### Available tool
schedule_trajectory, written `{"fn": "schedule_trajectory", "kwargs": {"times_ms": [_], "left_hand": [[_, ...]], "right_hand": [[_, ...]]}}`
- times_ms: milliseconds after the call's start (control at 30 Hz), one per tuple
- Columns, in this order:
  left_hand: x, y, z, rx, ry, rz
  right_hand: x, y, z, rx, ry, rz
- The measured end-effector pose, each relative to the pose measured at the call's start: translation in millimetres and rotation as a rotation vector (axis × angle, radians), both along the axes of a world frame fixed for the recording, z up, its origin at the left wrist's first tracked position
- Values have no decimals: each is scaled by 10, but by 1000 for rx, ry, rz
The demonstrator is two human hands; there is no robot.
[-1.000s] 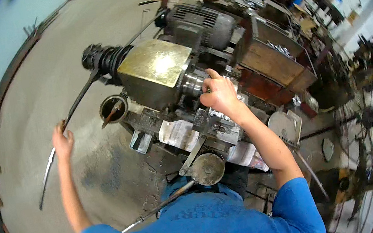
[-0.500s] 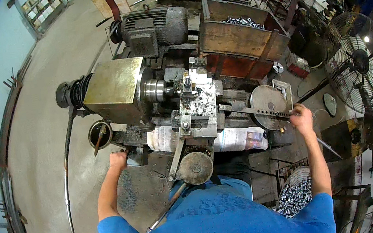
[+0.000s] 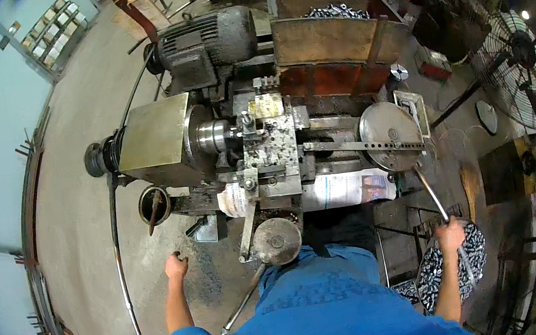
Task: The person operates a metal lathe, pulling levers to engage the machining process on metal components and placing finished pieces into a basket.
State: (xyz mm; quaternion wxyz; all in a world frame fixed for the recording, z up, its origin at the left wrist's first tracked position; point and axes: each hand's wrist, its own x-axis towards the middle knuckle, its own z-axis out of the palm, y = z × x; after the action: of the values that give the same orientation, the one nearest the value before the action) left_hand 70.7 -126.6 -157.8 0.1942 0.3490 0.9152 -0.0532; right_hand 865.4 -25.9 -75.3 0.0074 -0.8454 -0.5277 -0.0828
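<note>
My right hand [image 3: 450, 236] is wrapped round a metal lever rod [image 3: 430, 192], which slants down from the round disc [image 3: 390, 135] at the lathe's right end. Beside that hand is a basket of small shiny metal parts [image 3: 475, 255]. My left hand [image 3: 176, 267] hangs over the floor with its fingers curled; a small dark bit shows at the fingertips, too small to name. Nearest to it is a small metal box [image 3: 207, 229] with a dark handle. Ahead of me, the lathe's chuck [image 3: 214, 137] faces the tool post [image 3: 247, 124] on the carriage.
A pot with a brush [image 3: 153, 206] stands left of the lathe. Behind it are a motor [image 3: 209, 42] and a large bin [image 3: 325, 36] with metal parts. A second round-headed lever [image 3: 277, 240] sits close to my body. A floor fan [image 3: 522, 49] stands at right.
My right hand has moved from the perforated bar's end down and back along the rod, which now points more towards me. My left hand has drawn back from the small metal box.
</note>
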Motion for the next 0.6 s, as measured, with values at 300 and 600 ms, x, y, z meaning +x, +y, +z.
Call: {"fn": "schedule_trajectory", "kwargs": {"times_ms": [300,600], "left_hand": [[-10,357,-136,155,-209,68],[321,807,143,188,-50,-297]], "right_hand": [[-798,-325,276,-24,249,-143],[-557,-167,177,-116,141,-143]]}}
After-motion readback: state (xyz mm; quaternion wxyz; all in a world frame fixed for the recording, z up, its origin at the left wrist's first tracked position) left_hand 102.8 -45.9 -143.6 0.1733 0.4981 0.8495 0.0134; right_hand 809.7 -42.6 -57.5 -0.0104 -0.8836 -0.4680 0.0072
